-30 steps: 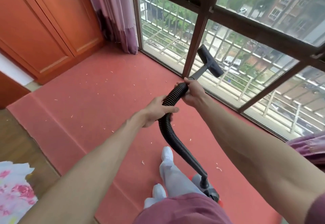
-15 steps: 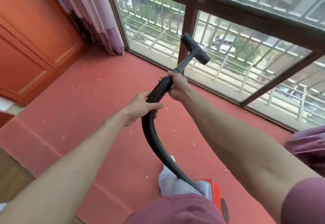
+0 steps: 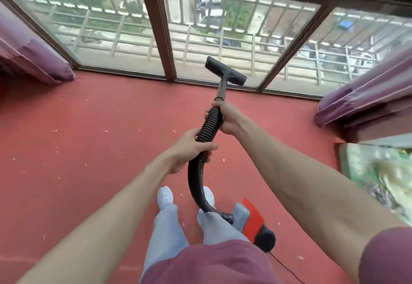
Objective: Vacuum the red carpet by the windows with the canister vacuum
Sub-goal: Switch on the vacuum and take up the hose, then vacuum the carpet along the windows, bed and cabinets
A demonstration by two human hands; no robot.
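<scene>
**Nozzle up at the window edge, both hands on the hose**

The floor nozzle (image 3: 226, 73) is at the far edge of the red carpet (image 3: 100, 139), seen against the bottom of the windows (image 3: 124, 34), right of the centre post. It looks lifted off the pile, but I can't confirm contact.

The wand (image 3: 221, 90) runs back into the right hand (image 3: 225, 116), fingers wrapped tight round the wand/hose joint. I read that as the steering grip. The left hand (image 3: 189, 148) is just nearer, fingers and thumb closed round the ribbed hose (image 3: 194, 183), probably carrying its weight so the loop doesn't drag the head.

The hose curves down between the legs into the canister (image 3: 252, 221), which sits on the carpet just right of the right leg. Its cord (image 3: 285, 268) trails toward the near edge.

Pale flecks are scattered across the carpet, mostly on the left, so most of the job looks undone. Purple curtains (image 3: 33, 61) bunch at both far corners and could snag.
</scene>
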